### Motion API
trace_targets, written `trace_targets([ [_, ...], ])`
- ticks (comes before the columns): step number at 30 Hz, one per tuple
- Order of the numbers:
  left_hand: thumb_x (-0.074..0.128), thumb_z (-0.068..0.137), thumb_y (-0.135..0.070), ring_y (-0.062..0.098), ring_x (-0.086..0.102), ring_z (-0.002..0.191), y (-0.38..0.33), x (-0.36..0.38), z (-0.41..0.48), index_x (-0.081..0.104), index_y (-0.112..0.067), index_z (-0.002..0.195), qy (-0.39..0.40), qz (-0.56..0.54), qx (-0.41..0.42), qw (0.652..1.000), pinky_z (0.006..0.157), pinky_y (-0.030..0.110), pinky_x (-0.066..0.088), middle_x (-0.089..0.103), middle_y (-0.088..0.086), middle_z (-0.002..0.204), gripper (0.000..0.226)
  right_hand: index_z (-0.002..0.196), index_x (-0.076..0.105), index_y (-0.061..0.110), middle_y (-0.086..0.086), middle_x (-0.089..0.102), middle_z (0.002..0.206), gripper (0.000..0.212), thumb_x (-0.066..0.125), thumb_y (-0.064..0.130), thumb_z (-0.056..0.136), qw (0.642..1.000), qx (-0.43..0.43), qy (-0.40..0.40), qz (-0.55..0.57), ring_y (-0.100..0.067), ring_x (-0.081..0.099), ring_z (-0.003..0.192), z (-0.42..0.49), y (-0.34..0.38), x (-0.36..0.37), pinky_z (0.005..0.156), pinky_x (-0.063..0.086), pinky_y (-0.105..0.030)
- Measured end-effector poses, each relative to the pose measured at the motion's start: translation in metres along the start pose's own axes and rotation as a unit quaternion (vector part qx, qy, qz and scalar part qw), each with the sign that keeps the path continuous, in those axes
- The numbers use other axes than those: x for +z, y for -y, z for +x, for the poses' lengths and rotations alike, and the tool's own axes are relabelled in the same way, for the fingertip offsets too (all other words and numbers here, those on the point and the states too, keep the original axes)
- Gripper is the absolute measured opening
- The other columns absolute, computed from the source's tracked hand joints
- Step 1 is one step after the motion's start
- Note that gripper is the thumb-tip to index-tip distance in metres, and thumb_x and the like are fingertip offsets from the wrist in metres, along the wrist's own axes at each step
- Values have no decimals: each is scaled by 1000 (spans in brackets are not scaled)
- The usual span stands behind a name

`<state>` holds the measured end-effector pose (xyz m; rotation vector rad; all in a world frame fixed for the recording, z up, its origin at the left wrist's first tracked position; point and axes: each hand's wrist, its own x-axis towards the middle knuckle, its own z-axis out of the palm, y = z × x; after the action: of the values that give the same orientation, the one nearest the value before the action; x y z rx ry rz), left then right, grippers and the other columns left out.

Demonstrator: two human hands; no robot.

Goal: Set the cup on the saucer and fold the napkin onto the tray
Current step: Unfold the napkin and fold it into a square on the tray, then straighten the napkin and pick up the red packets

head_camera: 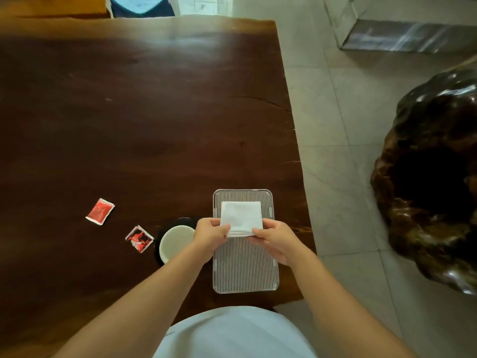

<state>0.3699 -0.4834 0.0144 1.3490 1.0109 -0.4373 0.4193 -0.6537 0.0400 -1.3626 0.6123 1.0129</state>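
The left grip [210, 235] and right grip [275, 237] each pinch a near corner of the folded napkin [241, 215], which lies on the tray [245, 267]. It looks soft, light and floppy, so corners hold best.

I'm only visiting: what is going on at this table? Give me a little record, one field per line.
table: dark wood
tray: striped, rectangular, by the table's right edge
napkin: white, folded square, over the tray's far half
left hand: pinches the napkin's near left corner
right hand: pinches its near right corner
cup: pale, on the saucer, left of the tray
saucer: dark, round
extras: red packet and red-and-black packet, left of the cup
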Motion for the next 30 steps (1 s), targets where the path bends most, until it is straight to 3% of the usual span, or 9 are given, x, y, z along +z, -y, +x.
trace_targets([
  [3,64,93,-1,31,70,100,-2,7,9,65,2,121,12,-6,-1,1000,88,45,60,70,16,109,29,138,54,4,-14,67,120,46,59,-7,94,1000,-1,-31,4,-28,70,105,11,3,-3,86,61,-33],
  [8,66,92,-4,35,69,104,-7,22,21,60,-6,132,-23,-20,-54,998,85,48,61,67,18,119,40,139,53,7,-13,65,117,49,63,-5,92,993,-21,-107,-37,-26,70,101,35,4,-6,75,63,-29],
  [14,72,89,-10,18,69,75,-6,23,34,58,-14,135,-53,91,-45,993,71,34,64,69,13,113,48,128,63,8,-10,69,114,41,73,5,89,957,-48,-188,-217,-25,70,100,55,2,-9,81,63,-38],
  [17,73,89,-13,18,72,76,-6,22,37,58,-16,136,-70,131,-21,989,69,33,63,71,11,110,49,112,71,12,-2,70,98,26,77,15,87,926,-60,-209,-309,-18,71,88,58,-1,-11,73,63,-29],
  [19,74,88,-14,22,73,82,-7,21,38,61,-16,133,-74,148,-6,986,79,40,63,71,8,104,46,107,72,12,2,67,91,23,78,18,86,920,-59,-211,-326,-16,71,84,58,-2,-11,70,61,-26],
  [23,73,87,-16,24,71,92,-9,20,36,62,-14,129,-68,204,19,976,86,43,61,71,10,109,44,108,72,10,-5,72,101,24,78,16,85,920,-68,-210,-323,-21,71,93,58,-3,-12,85,62,-41],
  [27,72,85,-13,25,70,94,-14,14,32,64,-10,121,-50,265,11,963,74,31,55,72,11,107,37,109,71,12,-5,72,103,25,78,14,85,923,-77,-204,-315,-21,71,94,54,1,-16,86,62,-40],
  [30,68,82,-11,26,70,96,-18,8,29,71,-5,100,-31,304,7,952,69,31,53,72,9,103,19,106,70,16,-5,71,105,20,75,14,88,924,-82,-202,-315,-20,70,92,48,7,-16,85,62,-38],
])
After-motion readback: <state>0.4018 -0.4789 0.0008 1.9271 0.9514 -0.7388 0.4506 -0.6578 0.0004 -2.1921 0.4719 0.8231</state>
